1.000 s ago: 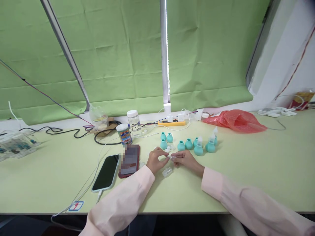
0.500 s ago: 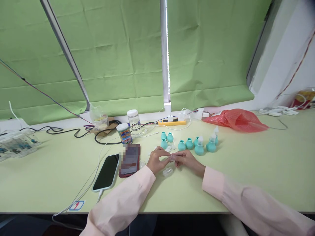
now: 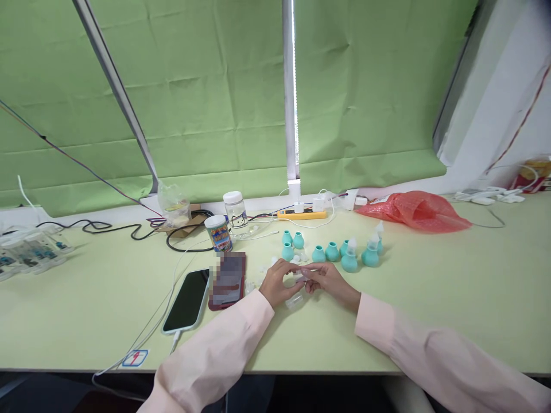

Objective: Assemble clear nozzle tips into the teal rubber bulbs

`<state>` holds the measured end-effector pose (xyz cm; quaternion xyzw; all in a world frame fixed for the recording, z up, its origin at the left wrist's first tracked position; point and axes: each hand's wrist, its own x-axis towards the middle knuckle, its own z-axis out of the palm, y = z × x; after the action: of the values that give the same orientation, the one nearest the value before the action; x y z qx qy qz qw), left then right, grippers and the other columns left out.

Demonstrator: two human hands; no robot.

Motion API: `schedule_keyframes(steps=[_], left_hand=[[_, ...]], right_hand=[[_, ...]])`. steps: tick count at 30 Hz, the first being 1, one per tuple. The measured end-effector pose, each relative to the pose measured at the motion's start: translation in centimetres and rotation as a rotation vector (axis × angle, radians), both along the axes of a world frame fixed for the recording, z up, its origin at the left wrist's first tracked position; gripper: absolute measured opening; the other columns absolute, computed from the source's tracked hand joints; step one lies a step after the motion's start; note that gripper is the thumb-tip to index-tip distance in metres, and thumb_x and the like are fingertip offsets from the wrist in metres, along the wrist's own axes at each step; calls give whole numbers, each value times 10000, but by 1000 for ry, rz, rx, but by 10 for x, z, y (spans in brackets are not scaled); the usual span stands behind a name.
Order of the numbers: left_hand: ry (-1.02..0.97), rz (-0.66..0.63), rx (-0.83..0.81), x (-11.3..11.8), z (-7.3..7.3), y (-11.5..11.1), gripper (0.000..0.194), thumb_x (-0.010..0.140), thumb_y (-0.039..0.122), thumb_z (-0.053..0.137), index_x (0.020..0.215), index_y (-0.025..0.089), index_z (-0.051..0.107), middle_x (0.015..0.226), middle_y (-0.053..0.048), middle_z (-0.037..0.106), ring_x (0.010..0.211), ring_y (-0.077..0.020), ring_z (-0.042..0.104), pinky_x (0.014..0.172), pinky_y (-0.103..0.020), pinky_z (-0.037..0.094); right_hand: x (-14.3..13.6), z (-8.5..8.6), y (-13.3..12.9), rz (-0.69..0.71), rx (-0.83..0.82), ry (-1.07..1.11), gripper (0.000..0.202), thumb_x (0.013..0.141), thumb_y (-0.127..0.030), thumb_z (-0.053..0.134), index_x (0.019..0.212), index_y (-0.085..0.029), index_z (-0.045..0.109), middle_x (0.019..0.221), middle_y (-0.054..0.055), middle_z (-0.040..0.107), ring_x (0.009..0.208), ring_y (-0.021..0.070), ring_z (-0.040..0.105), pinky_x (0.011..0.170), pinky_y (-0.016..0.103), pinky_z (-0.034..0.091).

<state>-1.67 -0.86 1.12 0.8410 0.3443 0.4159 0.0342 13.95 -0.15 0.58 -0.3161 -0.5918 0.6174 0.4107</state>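
My left hand (image 3: 279, 282) and my right hand (image 3: 325, 281) meet over the table, both closed on a small clear plastic piece (image 3: 302, 276) between their fingertips. Just below them a clear plastic cup-like part (image 3: 295, 302) lies on its side. Behind my hands stand several open turquoise bulbs (image 3: 331, 252). To their right, a turquoise bulb with a clear pointed tip (image 3: 349, 261) stands upright, with similar tipped ones (image 3: 371, 255) beyond it. Small white and clear parts (image 3: 297, 259) lie partly hidden behind my fingers.
Left of my hands lie a red-edged phone (image 3: 230, 281) and a charging phone (image 3: 187, 301). Behind are a labelled jar (image 3: 218, 234), a clear jar (image 3: 235, 212), a yellow power strip (image 3: 302, 215) and a red plastic bag (image 3: 417, 212). Cables cross the left side.
The fingers of my left hand have spread wider around the clear piece, the thumb lower than before. My right hand has barely moved. The view has shifted very slightly.
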Motion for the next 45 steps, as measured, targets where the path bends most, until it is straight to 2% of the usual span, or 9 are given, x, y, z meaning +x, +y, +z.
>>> schedule_keyframes(steps=[4, 12, 18, 28, 35, 37, 39, 42, 45], left_hand=[[5, -12, 34, 0, -4, 3, 263, 654, 250, 523, 895, 145, 539, 692, -43, 578, 640, -123, 485, 584, -247, 421], [52, -38, 72, -1, -9, 5, 158, 675, 234, 509, 787, 130, 546, 675, -55, 566, 653, -136, 487, 577, -255, 417], [28, 34, 111, 2, -11, 4, 264, 683, 252, 503, 915, 128, 513, 704, -59, 568, 653, -131, 490, 590, -253, 422], [-53, 43, 23, 3, -7, 1, 160, 644, 261, 547, 722, 122, 545, 589, -36, 540, 578, -114, 481, 531, -225, 404], [-117, 112, -65, 4, -6, -1, 209, 628, 269, 557, 798, 150, 547, 655, -24, 556, 573, -98, 485, 549, -219, 416], [-137, 130, -71, 4, -4, -1, 201, 619, 273, 567, 773, 145, 554, 649, -25, 554, 570, -100, 488, 551, -222, 418], [-163, 158, -76, 2, -2, 0, 201, 603, 273, 583, 752, 139, 564, 635, -26, 551, 567, -105, 491, 553, -228, 419], [-202, 188, -84, -2, 2, 2, 215, 588, 271, 599, 755, 139, 572, 644, -29, 554, 574, -109, 495, 563, -236, 425], [-225, 189, -90, -5, 4, 3, 208, 599, 273, 591, 764, 148, 571, 672, -27, 559, 576, -101, 494, 575, -237, 436]], right_hand=[[-2, 1, -2, -24, 26, -7, 320, 637, -362, 553, 850, -123, 553, 599, 19, 592, 487, 101, 534, 516, 250, 433], [-3, -1, -1, -50, 24, -57, 287, 635, -380, 544, 800, -164, 452, 491, -29, 561, 442, 104, 538, 490, 246, 437], [-2, 3, -1, -72, 31, -46, 261, 653, -377, 529, 780, -166, 442, 502, -27, 564, 449, 104, 545, 483, 235, 434], [-2, 2, -1, -82, 105, -76, 275, 639, -391, 531, 768, -163, 446, 467, -33, 554, 431, 110, 542, 468, 239, 437], [-5, -1, 0, -101, 183, -109, 283, 669, -399, 494, 813, -161, 445, 497, -18, 559, 457, 122, 549, 493, 269, 453], [-4, -1, -2, -140, 278, -149, 284, 698, -388, 463, 870, -163, 442, 584, 11, 586, 506, 129, 556, 509, 280, 462], [-2, 1, -3, -258, 482, -216, 315, 720, -360, 443, 974, -176, 417, 796, 65, 591, 649, 150, 563, 559, 300, 467], [5, 5, 2, -503, 932, -433, 379, 726, -308, 440, 1082, -194, 375, 1145, 110, 408, 976, 214, 433, 739, 378, 411], [11, 7, 15, -657, 1227, -814, 371, 735, -254, 414, 1095, -166, 391, 1282, 115, 194, 1124, 278, 227, 850, 463, 277]])
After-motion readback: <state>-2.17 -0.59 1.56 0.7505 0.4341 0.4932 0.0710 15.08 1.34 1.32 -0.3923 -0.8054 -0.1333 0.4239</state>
